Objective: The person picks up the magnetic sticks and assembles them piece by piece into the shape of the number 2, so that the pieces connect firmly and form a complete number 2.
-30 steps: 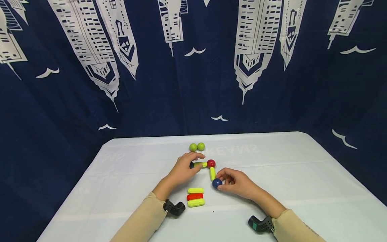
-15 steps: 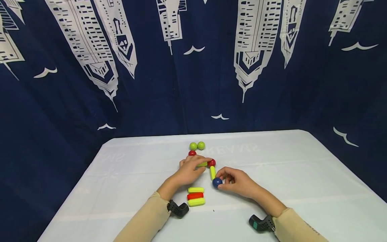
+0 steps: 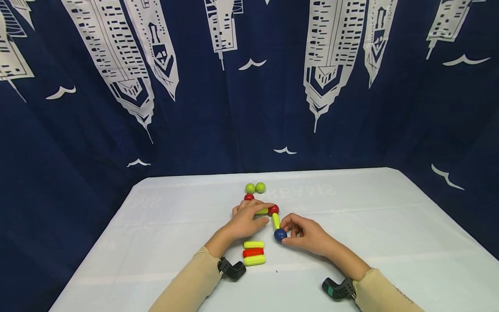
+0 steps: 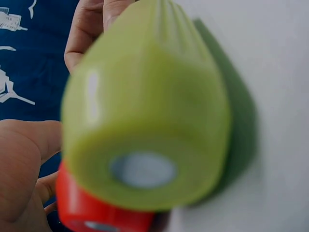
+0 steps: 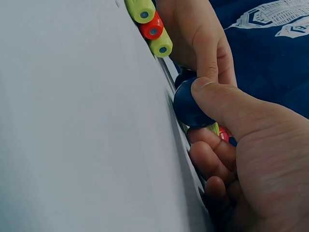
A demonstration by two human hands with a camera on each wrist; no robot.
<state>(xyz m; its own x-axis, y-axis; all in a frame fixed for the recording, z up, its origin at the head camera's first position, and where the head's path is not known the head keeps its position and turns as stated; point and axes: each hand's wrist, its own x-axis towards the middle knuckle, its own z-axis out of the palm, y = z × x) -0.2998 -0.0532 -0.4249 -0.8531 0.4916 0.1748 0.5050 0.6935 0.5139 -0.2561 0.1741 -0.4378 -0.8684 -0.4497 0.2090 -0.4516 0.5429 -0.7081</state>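
Observation:
In the head view, my right hand (image 3: 308, 234) pinches a blue ball (image 3: 280, 235) between thumb and fingers. A yellow magnetic rod (image 3: 276, 221) runs from this ball to a red ball (image 3: 274, 209). Another yellow rod (image 3: 262, 211) leads left from the red ball and passes under my left hand (image 3: 246, 221). The left index finger stretches to the red ball, with the thumb spread apart below. In the right wrist view, a second dark blue ball (image 5: 183, 76) shows partly behind the held one, near the left thumb. How the other left fingers lie is hidden.
Nearer me lie a yellow rod (image 3: 254, 245), a red rod (image 3: 253, 252) and another yellow rod (image 3: 254, 260), side by side. Beyond the left hand sit a second red ball (image 3: 249, 197) and two green balls (image 3: 255, 188). The white table (image 3: 351, 195) ends at a navy curtain.
My left hand has shifted right, its index finger now reaching the red ball. The red ball behind that hand has come into view. My right hand keeps its pinch on the blue ball.

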